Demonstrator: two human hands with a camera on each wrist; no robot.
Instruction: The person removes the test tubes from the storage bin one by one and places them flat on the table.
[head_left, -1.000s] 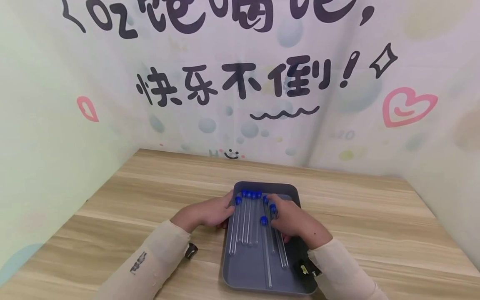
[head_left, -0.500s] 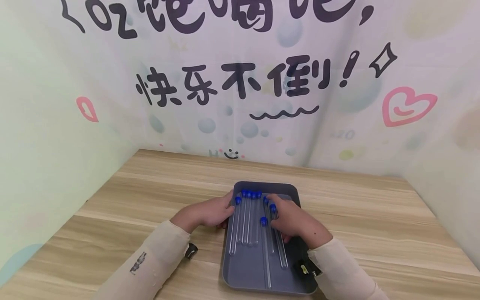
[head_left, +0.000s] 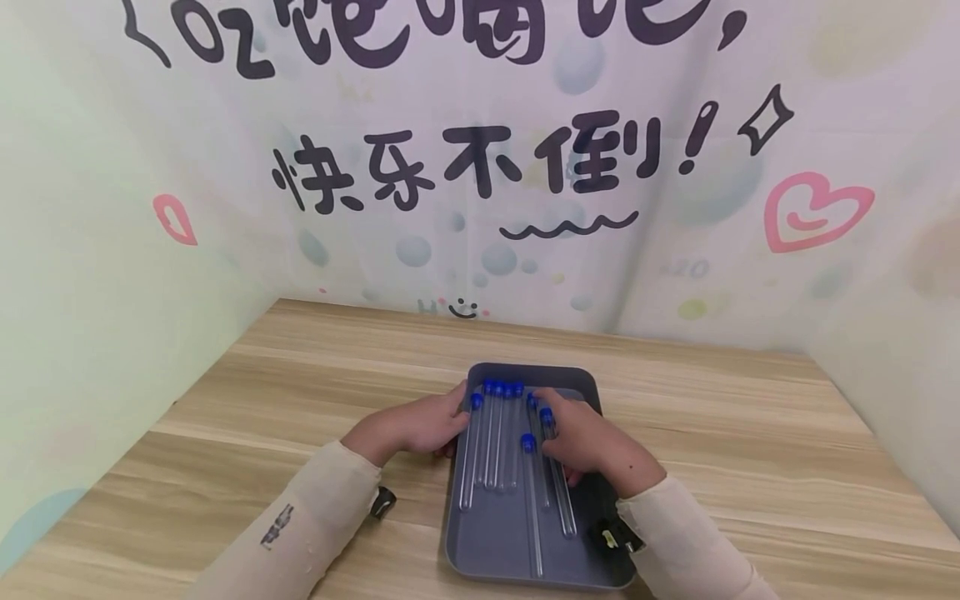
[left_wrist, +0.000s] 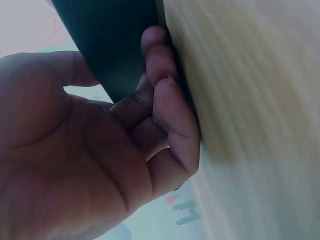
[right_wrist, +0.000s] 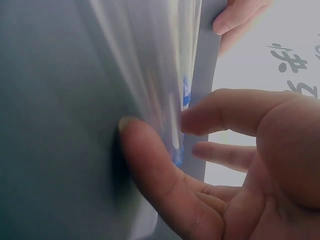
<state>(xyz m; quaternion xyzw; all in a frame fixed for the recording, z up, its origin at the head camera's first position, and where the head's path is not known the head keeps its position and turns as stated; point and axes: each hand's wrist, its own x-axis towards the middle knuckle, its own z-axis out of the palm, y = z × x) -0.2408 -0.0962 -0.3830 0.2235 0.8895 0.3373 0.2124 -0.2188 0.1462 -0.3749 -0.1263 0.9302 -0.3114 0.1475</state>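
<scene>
A grey tray [head_left: 495, 542] stands on the table, holding several clear test tubes [head_left: 497, 442] with blue caps. My left hand [head_left: 431, 423] grips its left side. In the left wrist view, the thumb lies at the tray's rim while curled fingers [left_wrist: 172, 107] reach under the wall [left_wrist: 117, 45]. Inside the tray, my right hand [head_left: 581, 435] curls round test tubes [head_left: 562, 500] on the right side, its index finger at a blue cap. The right wrist view has the thumb and a fingertip [right_wrist: 135, 130] on either side of the tubes [right_wrist: 150, 75]. One tube [head_left: 535, 517] lies nearer the front, beside that hand.
The wooden table [head_left: 300, 375] stretches around the tray. Behind it hangs a white backdrop [head_left: 480, 275] with dark lettering and pink hearts. Black wrist devices [head_left: 382, 502] sit at both pale sleeves [head_left: 315, 517].
</scene>
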